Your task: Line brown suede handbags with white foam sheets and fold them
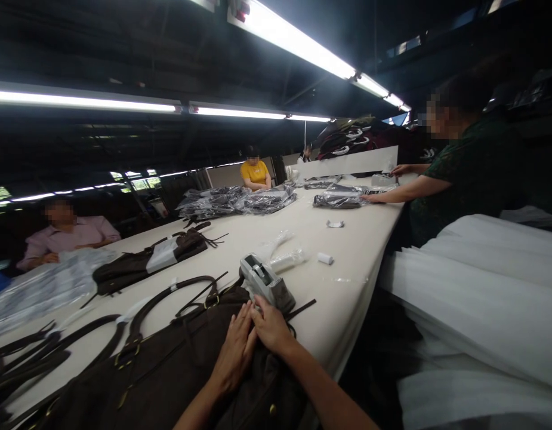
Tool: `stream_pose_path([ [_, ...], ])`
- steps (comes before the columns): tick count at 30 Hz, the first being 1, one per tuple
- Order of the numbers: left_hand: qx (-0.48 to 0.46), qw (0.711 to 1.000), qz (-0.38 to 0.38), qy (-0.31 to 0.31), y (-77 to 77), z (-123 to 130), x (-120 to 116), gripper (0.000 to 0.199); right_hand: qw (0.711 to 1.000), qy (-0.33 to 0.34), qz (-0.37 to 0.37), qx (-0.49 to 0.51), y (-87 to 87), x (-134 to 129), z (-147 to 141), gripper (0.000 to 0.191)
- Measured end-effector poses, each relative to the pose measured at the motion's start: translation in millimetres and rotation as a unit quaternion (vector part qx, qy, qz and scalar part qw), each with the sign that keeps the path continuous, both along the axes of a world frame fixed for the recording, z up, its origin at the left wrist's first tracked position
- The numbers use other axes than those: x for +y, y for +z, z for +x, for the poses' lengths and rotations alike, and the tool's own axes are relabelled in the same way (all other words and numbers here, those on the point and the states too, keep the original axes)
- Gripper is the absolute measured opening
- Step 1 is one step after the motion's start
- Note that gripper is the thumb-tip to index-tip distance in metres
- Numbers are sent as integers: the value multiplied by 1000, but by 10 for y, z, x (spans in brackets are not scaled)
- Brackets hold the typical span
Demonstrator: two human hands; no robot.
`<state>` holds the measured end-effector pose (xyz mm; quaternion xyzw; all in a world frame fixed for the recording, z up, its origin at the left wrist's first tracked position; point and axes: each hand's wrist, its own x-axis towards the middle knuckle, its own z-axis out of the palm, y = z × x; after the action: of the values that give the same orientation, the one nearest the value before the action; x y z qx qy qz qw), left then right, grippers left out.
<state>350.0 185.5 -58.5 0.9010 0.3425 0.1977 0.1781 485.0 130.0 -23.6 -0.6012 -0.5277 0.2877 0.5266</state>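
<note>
A dark brown handbag with looped handles and gold-coloured rings lies on the table in front of me. My left hand rests on it, fingers stretched out and close together. My right hand meets the left one at the fingertips, beside the grey tape dispenser. Its fingers are bent inward, and whatever they pinch, if anything, is hidden. The dispenser stands at the bag's far right edge, just beyond both hands.
Clear plastic wrapping and a small white roll lie beyond the dispenser. Another brown bag is at left, bagged goods farther back. White sheets are stacked at right. Co-workers stand or sit around the table.
</note>
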Motion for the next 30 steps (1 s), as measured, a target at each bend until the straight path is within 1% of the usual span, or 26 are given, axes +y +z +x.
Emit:
stream_pose_path([
  [2,42,999,17,-2,2,-10,-22,56,998,48,13,-24,44,-230,40,39],
  [3,62,998,24,0,13,-12,-41,58,998,61,13,-26,62,-367,63,37],
  [4,76,997,27,3,28,-12,-60,58,998,59,10,-19,77,-511,84,36],
  [8,69,997,21,-4,85,-15,-107,59,999,-21,12,32,90,-1028,81,31],
  [11,49,999,20,-12,105,-25,-115,59,997,-51,14,57,75,-1233,-30,29],
  [13,38,999,22,-11,113,-30,-118,57,995,-89,18,45,62,-1282,-126,30],
  [16,26,999,27,-8,116,-36,-120,56,982,-183,31,17,38,-1285,-252,33],
  [19,26,999,34,-9,91,-41,-106,56,971,-240,6,-16,22,-1268,-356,41],
  [21,29,999,42,-5,57,-45,-87,58,966,-256,11,-41,28,-1268,-437,43],
  [23,40,998,55,-3,22,-47,-68,59,960,-271,50,-41,39,-1287,-526,41],
  [25,65,995,70,-5,2,-39,-60,60,955,-281,97,-12,29,-1327,-592,39],
  [27,100,992,80,3,6,-19,-71,61,950,-285,121,33,-23,-1377,-601,31],
  [28,116,990,83,10,15,-3,-84,62,951,-280,119,54,-66,-1400,-582,24],
  [29,132,988,84,17,29,15,-99,63,953,-272,108,70,-119,-1417,-550,15],
  [30,146,986,83,22,44,35,-116,63,957,-265,89,80,-176,-1426,-512,10],
])
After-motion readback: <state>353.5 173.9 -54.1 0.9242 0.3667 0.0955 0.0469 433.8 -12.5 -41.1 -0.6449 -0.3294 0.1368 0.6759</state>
